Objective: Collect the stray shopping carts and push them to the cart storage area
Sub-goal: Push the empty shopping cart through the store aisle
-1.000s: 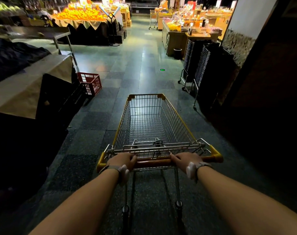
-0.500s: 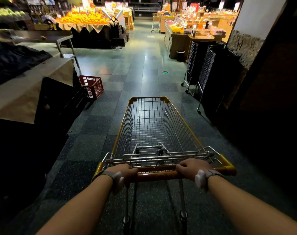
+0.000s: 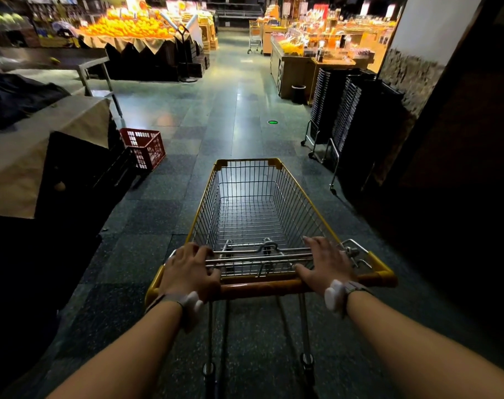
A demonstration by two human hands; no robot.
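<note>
Two hands rest on an empty shopping cart [image 3: 259, 214] at lower centre, left hand [image 3: 188, 273] curled over its handle bar [image 3: 259, 287], right hand [image 3: 327, 266] loosened with fingers spread, the basket's long axis pointing straight up-frame along the aisle.

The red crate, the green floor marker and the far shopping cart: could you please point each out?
red crate [image 3: 147, 149], head view, on its front mesh wall.
green floor marker [image 3: 272, 122], head view, on its centre.
far shopping cart [image 3: 254, 36], head view, on its wire basket.
</note>
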